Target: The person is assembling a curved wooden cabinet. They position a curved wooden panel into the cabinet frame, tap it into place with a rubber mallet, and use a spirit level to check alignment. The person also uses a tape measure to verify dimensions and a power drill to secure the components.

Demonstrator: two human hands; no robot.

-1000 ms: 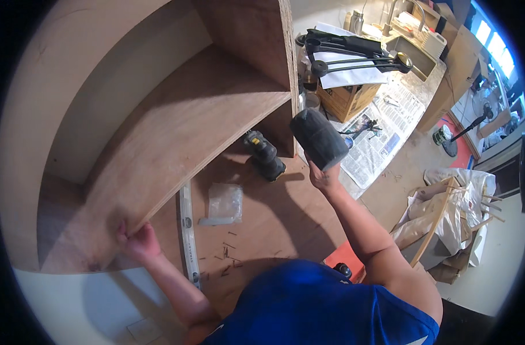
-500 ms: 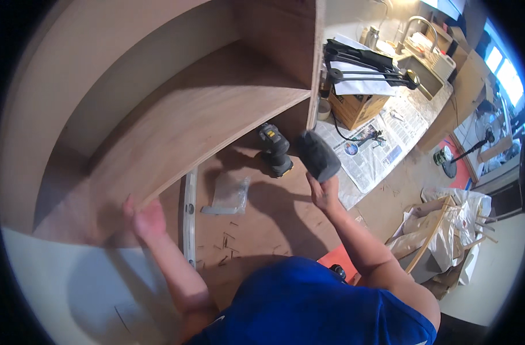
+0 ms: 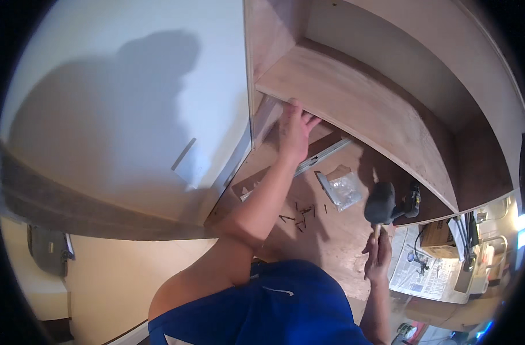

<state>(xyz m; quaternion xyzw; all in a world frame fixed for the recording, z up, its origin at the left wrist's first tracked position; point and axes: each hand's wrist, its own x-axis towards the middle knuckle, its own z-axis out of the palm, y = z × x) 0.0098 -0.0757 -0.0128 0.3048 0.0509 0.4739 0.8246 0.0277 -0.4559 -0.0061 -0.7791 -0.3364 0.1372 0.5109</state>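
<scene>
While the mallet (image 3: 380, 203), right of frame centre, is clamped in the right hand (image 3: 378, 260), the shelf (image 3: 354, 103), upper right, is gripped by the left hand (image 3: 295, 137), which could be struck by a misaimed blow.

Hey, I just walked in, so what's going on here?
Someone in a blue top is at a wooden cabinet with a mallet. The left hand is on the front edge of the shelf, and the right hand holds the mallet by its handle, head up. In the picture, the mallet appears apart from the shelf. On the wooden board below lie a level, a clear bag and scattered fasteners.
</scene>
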